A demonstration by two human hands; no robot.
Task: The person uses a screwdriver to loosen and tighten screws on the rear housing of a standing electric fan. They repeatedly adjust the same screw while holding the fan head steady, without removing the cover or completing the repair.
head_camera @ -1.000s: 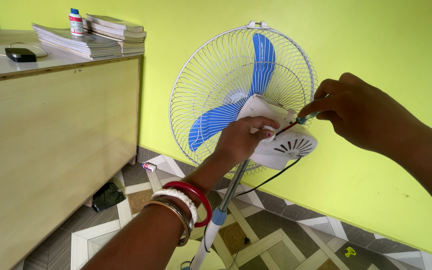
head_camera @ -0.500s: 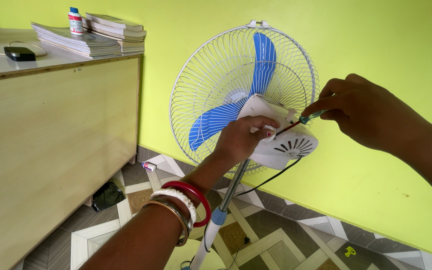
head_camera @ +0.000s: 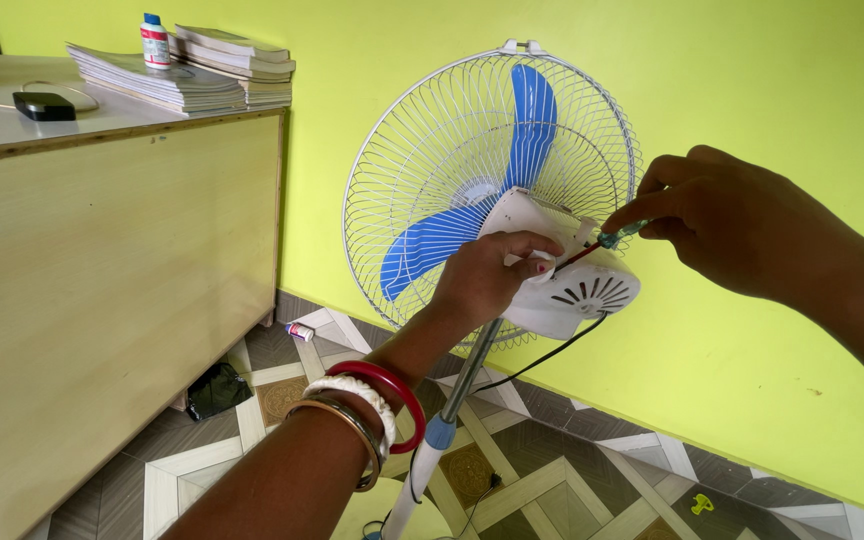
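The pedestal fan [head_camera: 492, 200] stands on the tiled floor [head_camera: 552, 470] against the yellow-green wall [head_camera: 772, 90], its white motor housing [head_camera: 567, 275] turned toward the camera. The left hand [head_camera: 487, 275] has its grip curled against the housing, fingers pressed on the casing. The right hand [head_camera: 742, 225] pinches a small screwdriver [head_camera: 602, 245] — green handle between fingertips, tip at the top of the housing. Bangles [head_camera: 372, 405] ring the left wrist. To the left, a pale worktop [head_camera: 12, 125] carries stacked books [head_camera: 192, 75], a small bottle [head_camera: 155, 40] and a black device [head_camera: 44, 105].
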